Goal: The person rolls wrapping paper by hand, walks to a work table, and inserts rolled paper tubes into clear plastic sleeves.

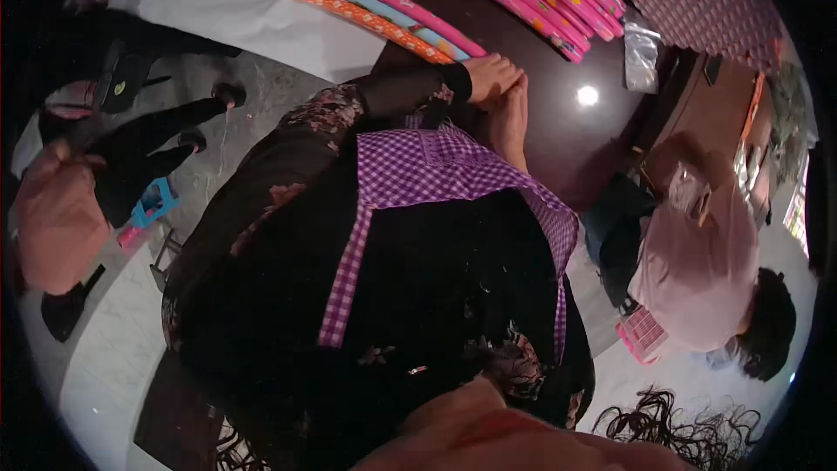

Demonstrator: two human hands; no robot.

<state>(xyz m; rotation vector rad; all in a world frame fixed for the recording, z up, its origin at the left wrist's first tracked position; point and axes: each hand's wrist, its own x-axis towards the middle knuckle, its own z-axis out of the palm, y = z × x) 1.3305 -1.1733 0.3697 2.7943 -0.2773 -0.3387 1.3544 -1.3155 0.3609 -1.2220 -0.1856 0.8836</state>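
Note:
My left hand (493, 78) and my right hand (507, 126) meet at the near edge of a dark table (558, 109). The left fingers are bent and closed against the right hand's fingertips; anything between them is hidden. My right hand is seen edge-on, its fingers fairly straight and pointing away from me. Just beyond the left hand lie a pink patterned roll (392, 2), a light blue roll (384, 13) and an orange patterned roll (370, 24). A purple checked apron (418, 170) hangs over my black clothes, below the hands.
More pink patterned rolls (523, 0) lie across the table's far side. Near them is a clear plastic packet (642, 57). White material (235, 9) covers the left part. One person in pale pink (697, 275) sits at right; another person (61, 218) is at left beside a blue stool-like object (155, 201).

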